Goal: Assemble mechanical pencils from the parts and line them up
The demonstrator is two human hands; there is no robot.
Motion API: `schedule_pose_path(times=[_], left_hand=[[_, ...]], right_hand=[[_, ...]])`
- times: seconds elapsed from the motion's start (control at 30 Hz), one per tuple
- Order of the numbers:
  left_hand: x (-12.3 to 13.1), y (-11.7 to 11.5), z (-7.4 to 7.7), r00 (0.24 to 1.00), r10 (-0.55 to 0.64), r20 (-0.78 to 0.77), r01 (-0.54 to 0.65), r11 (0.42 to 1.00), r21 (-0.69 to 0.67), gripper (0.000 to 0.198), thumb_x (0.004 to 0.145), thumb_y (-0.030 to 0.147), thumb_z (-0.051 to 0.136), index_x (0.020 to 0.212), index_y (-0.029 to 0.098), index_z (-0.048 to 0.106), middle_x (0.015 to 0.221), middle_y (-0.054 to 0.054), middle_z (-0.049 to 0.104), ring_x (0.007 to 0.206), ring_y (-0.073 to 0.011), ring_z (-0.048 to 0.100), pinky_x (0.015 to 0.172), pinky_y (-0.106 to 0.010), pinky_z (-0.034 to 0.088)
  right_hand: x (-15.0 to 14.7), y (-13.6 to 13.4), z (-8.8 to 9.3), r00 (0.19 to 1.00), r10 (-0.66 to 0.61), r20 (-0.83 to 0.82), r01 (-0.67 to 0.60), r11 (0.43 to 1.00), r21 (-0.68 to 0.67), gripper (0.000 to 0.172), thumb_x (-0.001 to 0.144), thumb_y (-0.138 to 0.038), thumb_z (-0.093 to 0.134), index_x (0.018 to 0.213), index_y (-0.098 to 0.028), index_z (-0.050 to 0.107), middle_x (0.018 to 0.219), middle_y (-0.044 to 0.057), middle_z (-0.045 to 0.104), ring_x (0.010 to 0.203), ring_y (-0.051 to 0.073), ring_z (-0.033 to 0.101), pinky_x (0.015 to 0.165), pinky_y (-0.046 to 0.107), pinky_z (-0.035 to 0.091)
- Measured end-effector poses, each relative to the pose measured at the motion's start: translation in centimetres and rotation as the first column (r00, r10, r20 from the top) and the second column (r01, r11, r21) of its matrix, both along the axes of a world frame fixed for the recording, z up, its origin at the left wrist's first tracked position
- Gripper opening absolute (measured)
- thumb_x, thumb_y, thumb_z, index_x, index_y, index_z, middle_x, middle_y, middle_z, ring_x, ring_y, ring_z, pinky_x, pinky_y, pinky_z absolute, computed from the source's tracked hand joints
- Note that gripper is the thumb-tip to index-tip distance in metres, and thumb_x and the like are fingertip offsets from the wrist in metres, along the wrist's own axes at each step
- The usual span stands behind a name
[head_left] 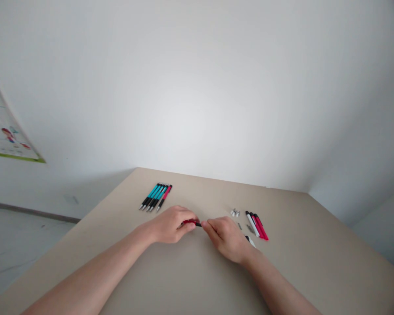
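Just above the middle of the table, both hands meet on a red-and-black pen [198, 224]. My left hand [174, 224] is closed around its red part, with thumb and fingers pinching it. The black end is pinched in the fingers of my right hand [225, 236], which hide its tip. To the right of that hand lie pen barrels [258, 225], white and red with black ends. Small silver-and-white pen tips [235, 212] and thin grey pieces [250, 228] are beside them. A white-and-black piece [251, 241] is partly covered by my right hand.
At the back left, several blue-and-black pens [153, 197] lie in a slanted row, with a red-and-black pen [164, 198] at its right end. The beige table [184, 280] reaches a white wall [197, 109]. A poster [9, 127] hangs at the far left.
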State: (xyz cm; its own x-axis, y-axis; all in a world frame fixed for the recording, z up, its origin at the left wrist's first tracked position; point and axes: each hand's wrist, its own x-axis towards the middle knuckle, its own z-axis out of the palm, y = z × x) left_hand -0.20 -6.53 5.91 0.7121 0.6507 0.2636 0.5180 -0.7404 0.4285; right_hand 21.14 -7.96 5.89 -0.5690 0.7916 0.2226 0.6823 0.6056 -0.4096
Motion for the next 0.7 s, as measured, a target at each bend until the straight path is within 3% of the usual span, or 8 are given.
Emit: schedule_pose_path(times=[0.2,0.37,0.5,0.7], left_hand=[[0.13,0.03,0.10,0.996,0.091,0.025,-0.091,0.996,0.005,0.007,0.085,0.024,0.055,0.083,0.018,0.058,0.080,-0.002,0.062,0.079,-0.0162,0.055,0.075,-0.026,0.040],[0.17,0.06,0.00,1.000,0.013,0.007,-0.013,0.999,0.032,0.019,0.091,0.024,0.046,0.078,0.017,0.058,0.072,-0.002,0.060,0.075,-0.0152,0.055,0.076,-0.027,0.039],[0.21,-0.06,0.02,0.991,0.131,0.031,-0.131,0.991,0.023,0.010,0.083,0.026,0.059,0.080,0.018,0.056,0.075,-0.001,0.060,0.073,-0.0151,0.054,0.073,-0.026,0.039],[0.19,-0.06,0.11,1.000,0.018,-0.023,-0.017,0.999,0.045,0.023,0.093,0.023,0.043,0.080,0.018,0.060,0.074,-0.002,0.062,0.074,-0.0151,0.056,0.075,-0.026,0.039]], right_hand=[[-0.10,-0.07,0.06,1.000,-0.005,0.020,0.005,1.000,0.016,0.046,0.097,-0.036,0.031,0.055,-0.018,0.038,0.048,-0.004,0.035,0.047,0.009,0.026,0.051,0.025,0.019],[-0.07,-0.14,0.16,0.999,0.009,0.034,-0.010,0.999,0.041,0.048,0.098,-0.037,0.029,0.056,-0.018,0.042,0.049,-0.003,0.038,0.048,0.010,0.029,0.052,0.026,0.021],[-0.11,-0.13,0.18,0.999,0.005,0.034,-0.006,0.999,0.036,0.049,0.098,-0.038,0.028,0.056,-0.018,0.043,0.049,-0.003,0.040,0.047,0.010,0.032,0.052,0.026,0.021],[-0.02,-0.07,0.12,0.999,0.002,0.047,-0.004,0.999,0.038,0.048,0.098,-0.039,0.028,0.057,-0.019,0.042,0.050,-0.002,0.043,0.049,0.011,0.036,0.053,0.025,0.022]])
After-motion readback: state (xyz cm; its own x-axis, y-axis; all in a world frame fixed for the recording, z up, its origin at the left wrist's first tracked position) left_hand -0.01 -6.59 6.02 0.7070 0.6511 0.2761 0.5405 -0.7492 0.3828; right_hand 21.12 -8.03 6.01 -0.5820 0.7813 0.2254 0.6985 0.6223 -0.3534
